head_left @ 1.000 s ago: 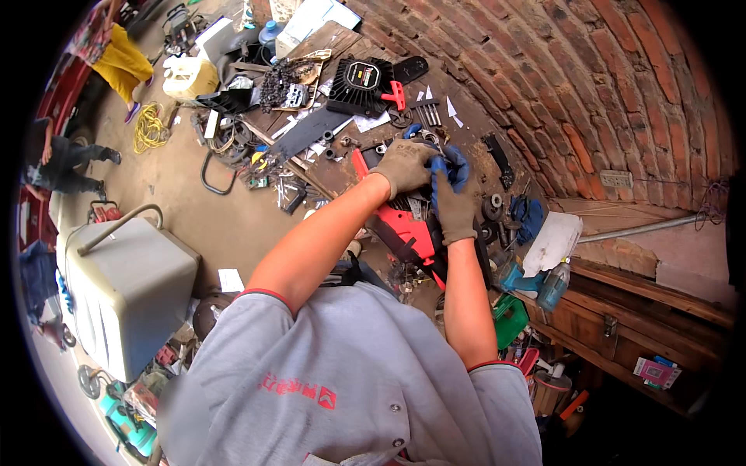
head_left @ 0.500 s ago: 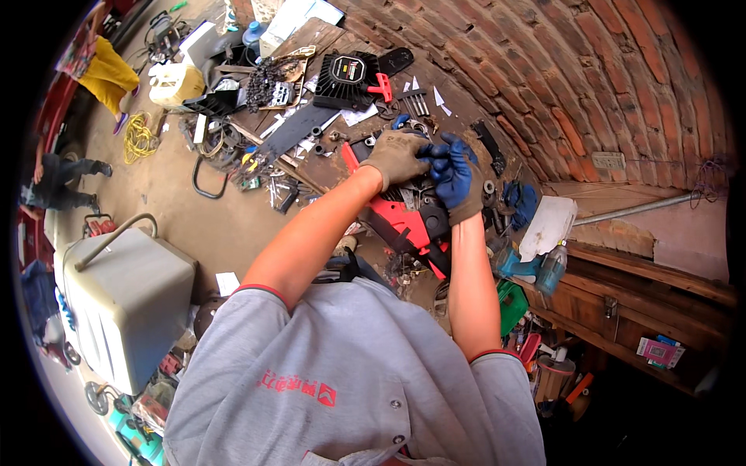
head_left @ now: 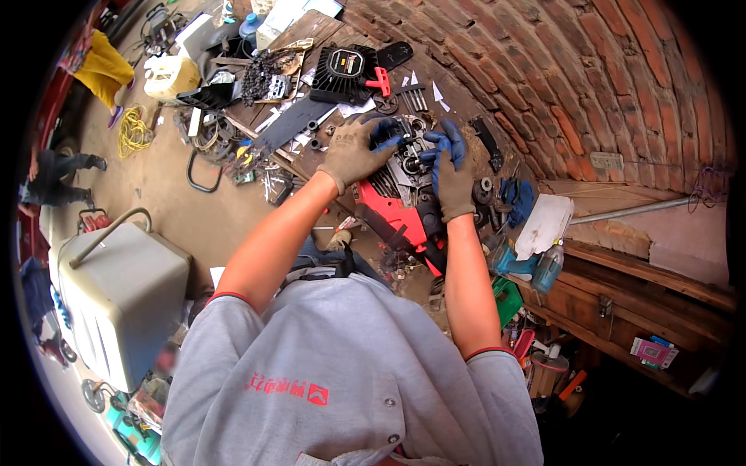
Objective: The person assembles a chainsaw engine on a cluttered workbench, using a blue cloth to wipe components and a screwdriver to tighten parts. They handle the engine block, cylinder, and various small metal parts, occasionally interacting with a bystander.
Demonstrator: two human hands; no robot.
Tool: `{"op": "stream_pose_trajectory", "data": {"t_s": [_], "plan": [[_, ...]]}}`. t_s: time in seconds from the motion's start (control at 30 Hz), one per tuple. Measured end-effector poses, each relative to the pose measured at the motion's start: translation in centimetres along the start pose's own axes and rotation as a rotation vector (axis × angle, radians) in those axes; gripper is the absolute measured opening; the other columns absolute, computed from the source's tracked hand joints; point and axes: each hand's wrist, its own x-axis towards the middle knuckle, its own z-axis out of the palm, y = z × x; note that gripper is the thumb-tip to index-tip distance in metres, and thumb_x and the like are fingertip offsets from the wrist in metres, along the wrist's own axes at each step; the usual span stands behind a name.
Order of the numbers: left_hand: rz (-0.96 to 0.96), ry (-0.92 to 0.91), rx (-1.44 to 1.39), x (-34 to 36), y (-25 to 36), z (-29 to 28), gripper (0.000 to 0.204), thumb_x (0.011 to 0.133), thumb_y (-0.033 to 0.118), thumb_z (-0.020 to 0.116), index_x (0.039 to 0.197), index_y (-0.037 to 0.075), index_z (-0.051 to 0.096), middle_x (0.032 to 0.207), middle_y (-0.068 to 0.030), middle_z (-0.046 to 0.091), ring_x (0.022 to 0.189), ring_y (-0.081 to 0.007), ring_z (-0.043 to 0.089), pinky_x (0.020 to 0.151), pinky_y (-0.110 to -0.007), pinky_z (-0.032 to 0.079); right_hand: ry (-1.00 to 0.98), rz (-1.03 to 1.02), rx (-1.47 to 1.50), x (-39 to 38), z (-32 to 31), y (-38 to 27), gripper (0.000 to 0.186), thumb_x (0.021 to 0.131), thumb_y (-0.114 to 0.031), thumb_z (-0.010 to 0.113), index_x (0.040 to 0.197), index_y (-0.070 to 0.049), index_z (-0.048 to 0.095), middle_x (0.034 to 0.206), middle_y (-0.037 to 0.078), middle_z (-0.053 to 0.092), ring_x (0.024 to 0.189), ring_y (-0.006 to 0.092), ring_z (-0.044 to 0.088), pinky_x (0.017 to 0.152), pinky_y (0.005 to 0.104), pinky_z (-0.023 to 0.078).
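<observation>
The left grip (head_left: 359,149) is half curled, the right grip (head_left: 454,172) bent nearly together; whether either holds a small part, I cannot tell. The engine (head_left: 410,161) lies between, at 3 o'clock from the left, 9 from the right, about equally near. Its red body (head_left: 391,216), toward 5 o'clock from the left grip, slants from 10 to 4.
</observation>
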Motion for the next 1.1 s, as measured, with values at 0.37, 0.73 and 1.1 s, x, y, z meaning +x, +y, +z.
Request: {"op": "stream_pose_trajectory", "data": {"t_s": [0.37,0.73,1.1], "plan": [[0.138,0.072,0.09,0.0,0.0,0.7,0.036,0.082,0.034,0.074,0.113,0.016,0.071,0.119,-0.0056,0.067,0.109,-0.0295,0.063,0.095,-0.042,0.048,-0.021,0.127,-0.104,1.4,-1.6,-0.2,0.032,0.099,-0.032,0.065,0.108,-0.001,0.069,0.072,-0.001,0.063,0.065,0.0036,0.051,0.059,0.0195,0.04],[0.172,0.086,0.106,-0.2,0.6,0.3,0.04,0.079,0.039,0.075,0.109,0.014,0.071,0.117,-0.0073,0.068,0.108,-0.03,0.063,0.091,-0.043,0.048,-0.035,0.001,0.018,0.8,-1.0,1.6,0.031,0.102,-0.013,0.055,0.131,-0.001,0.058,0.096,0.004,0.068,0.075,0.0083,0.06,0.07,0.0226,0.051],[0.14,0.043,0.127,-0.3,0.4,0.3,0.04,0.079,0.037,0.074,0.115,0.019,0.07,0.123,-0.0043,0.065,0.109,-0.0304,0.062,0.096,-0.042,0.047,0.034,0.213,0.196,1.4,-1.2,-0.2,0.035,0.101,-0.032,0.06,0.118,-0.001,0.065,0.08,0.005,0.068,0.059,0.0081,0.056,0.052,0.0222,0.045]]}}
